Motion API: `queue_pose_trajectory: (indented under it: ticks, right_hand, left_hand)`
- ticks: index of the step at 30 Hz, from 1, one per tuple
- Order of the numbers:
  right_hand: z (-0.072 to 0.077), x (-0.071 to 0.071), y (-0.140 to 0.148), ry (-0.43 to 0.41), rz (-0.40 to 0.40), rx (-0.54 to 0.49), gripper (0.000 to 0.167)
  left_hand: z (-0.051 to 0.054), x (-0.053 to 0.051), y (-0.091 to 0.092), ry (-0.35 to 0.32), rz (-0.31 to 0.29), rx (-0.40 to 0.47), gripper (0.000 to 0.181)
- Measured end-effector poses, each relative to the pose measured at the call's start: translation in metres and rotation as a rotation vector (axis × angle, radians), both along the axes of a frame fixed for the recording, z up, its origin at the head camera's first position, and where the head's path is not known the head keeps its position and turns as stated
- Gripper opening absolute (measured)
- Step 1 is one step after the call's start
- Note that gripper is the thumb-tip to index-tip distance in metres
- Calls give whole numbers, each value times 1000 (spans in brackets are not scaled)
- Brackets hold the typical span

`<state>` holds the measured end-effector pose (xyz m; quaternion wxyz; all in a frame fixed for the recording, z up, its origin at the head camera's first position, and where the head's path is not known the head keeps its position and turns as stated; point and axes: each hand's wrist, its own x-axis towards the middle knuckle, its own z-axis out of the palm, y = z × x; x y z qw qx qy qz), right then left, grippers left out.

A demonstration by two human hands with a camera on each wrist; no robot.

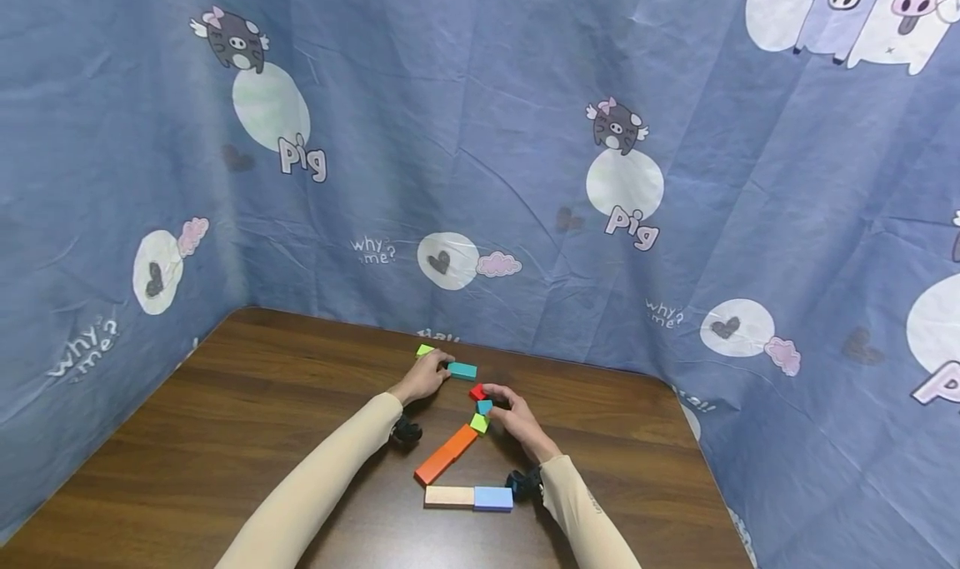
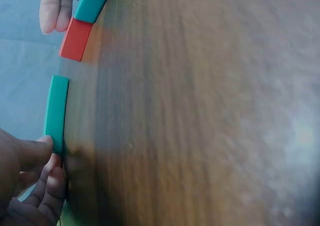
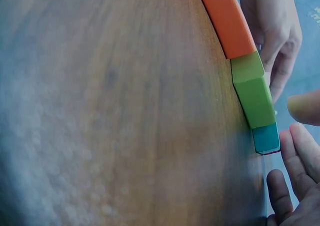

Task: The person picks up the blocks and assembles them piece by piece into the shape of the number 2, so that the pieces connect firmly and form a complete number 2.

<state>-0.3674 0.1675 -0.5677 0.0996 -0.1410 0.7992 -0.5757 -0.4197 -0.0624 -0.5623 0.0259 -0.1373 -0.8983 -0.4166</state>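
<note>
My left hand (image 1: 425, 377) is at the back of the table, its thumb and fingers pinching the left end of a long teal block (image 1: 462, 371). A lime block (image 1: 426, 350) shows just behind that hand, partly covered. My right hand (image 1: 517, 419) curves loosely beside a short row of blocks, thumb and fingers apart. The row has a red block (image 1: 477, 392), a small teal block (image 1: 485, 406) and a lime-green block (image 1: 479, 424). In the right wrist view, the right fingertips (image 3: 295, 136) are close beside the small teal block (image 3: 266, 138); contact is unclear.
Two orange blocks (image 1: 446, 455) continue the row diagonally toward the front left. Nearer the front, a beige block (image 1: 449, 496) and a light blue block (image 1: 492, 498) lie end to end. A blue patterned curtain (image 1: 480, 169) hangs behind the brown wooden table (image 1: 225, 411).
</note>
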Motion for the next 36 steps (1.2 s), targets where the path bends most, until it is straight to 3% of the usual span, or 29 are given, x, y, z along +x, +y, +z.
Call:
queue_pose_trajectory:
  ticks: [9,16,32,36]
  right_hand:
    - [-1,4,3,94,31,1,44]
    - [-1,3,1,-3,-5,10,45]
    - [-3,-2,1,17,-20,18,46]
    - [13,9,-1,29,14,13,45]
  left_hand:
    - [-4,4,-5,6,-14,-7,28]
    - [-5,7,-8,35,-18,7,28]
    - [-7,16,-15,37,-7,21,29]
    - [-7,18,-15,34,-8,27,29]
